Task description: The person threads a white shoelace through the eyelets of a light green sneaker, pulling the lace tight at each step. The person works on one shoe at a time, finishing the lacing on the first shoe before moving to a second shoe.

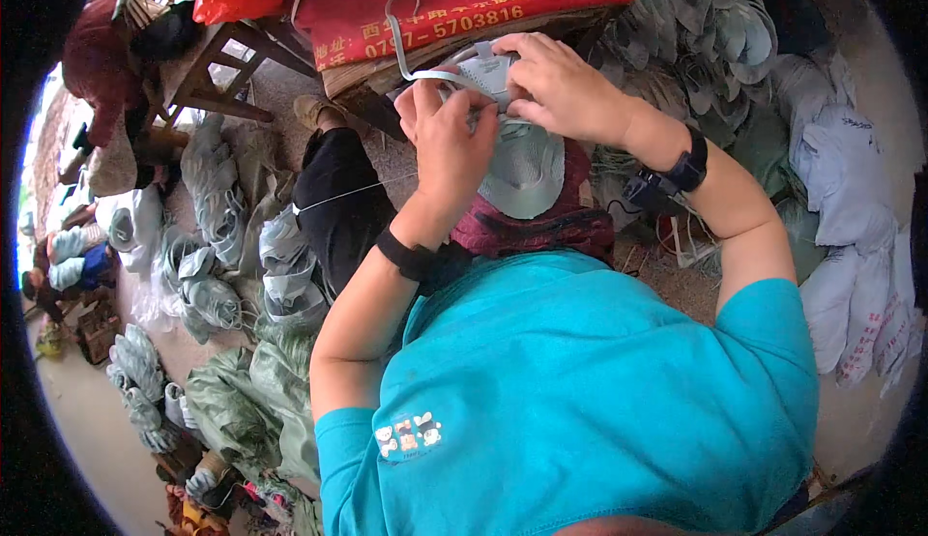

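Observation:
Both my hands work on a pale grey-green shoe upper (527,173) above my lap. My right hand (561,86) grips its far end, by the white tongue, with the fingers bent over it. At its left edge my left hand (445,140) is closed, thumb and fingers pinched together. A flat white shoelace (398,38) loops over the table and crosses the upper just beyond the left fingertips. Whether those fingertips also hold the lace is hidden. A thin white thread (353,192) stretches leftward from beside my left wrist.
Ahead stands a wooden table (372,80) under a red cloth (454,4). Bundled shoe uppers (208,188) lie on the floor at left; more are heaped at right (715,24), beside white sacks (846,178). A wooden stool (217,101) and another person (101,62) are at far left.

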Demonstrator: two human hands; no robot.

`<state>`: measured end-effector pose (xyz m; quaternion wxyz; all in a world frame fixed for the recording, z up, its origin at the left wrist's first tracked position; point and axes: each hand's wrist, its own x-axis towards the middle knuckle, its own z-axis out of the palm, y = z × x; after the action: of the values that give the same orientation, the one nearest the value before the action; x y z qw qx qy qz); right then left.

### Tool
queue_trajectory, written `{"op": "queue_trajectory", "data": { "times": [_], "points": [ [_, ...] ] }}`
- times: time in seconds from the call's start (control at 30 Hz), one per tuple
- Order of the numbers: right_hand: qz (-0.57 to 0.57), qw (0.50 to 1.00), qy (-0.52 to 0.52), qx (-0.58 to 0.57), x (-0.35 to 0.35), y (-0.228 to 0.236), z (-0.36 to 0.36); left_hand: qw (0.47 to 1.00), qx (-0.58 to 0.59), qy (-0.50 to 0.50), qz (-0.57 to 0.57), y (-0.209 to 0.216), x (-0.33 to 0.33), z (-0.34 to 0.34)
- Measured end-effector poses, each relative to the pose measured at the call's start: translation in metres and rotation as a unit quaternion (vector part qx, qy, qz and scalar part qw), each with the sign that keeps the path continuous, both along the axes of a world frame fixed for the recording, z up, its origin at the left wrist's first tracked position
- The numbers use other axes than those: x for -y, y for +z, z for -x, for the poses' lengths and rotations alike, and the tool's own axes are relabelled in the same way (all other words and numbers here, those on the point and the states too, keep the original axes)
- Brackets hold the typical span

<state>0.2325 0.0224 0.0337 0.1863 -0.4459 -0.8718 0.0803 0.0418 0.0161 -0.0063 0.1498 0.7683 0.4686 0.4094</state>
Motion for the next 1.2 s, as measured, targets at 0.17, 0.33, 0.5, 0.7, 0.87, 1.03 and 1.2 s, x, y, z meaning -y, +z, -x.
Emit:
{"op": "queue_trajectory", "data": {
  "times": [0.17,0.33,0.5,0.7,0.87,1.03,1.2],
  "points": [
    [-0.064,0.996,0.0,-0.059,-0.003,-0.001,-0.004,0.996,0.09,-0.004,0.007,-0.005,0.006,0.017],
    [-0.246,0.957,-0.144,0.046,-0.019,0.025,-0.048,0.996,-0.029,-0.064,0.062,-0.01,0.023,0.037],
    [-0.106,0.916,-0.376,0.09,-0.037,0.022,-0.142,0.99,0.04,-0.061,0.119,-0.001,0.016,0.032],
    [-0.115,0.896,-0.409,0.133,-0.04,0.003,-0.243,0.98,0.076,-0.113,0.148,-0.007,0.007,0.035],
    [-0.064,0.808,-0.553,0.193,-0.026,0.052,-0.326,0.988,0.066,-0.117,0.073,0.006,0.0,0.026],
    [-0.049,0.823,-0.525,0.212,-0.018,0.057,-0.287,0.989,0.107,-0.044,0.095,-0.006,-0.002,0.024],
    [-0.034,0.995,-0.059,-0.076,-0.013,0.018,-0.103,0.989,0.081,-0.072,0.102,-0.002,-0.004,0.029]
  ]
}}
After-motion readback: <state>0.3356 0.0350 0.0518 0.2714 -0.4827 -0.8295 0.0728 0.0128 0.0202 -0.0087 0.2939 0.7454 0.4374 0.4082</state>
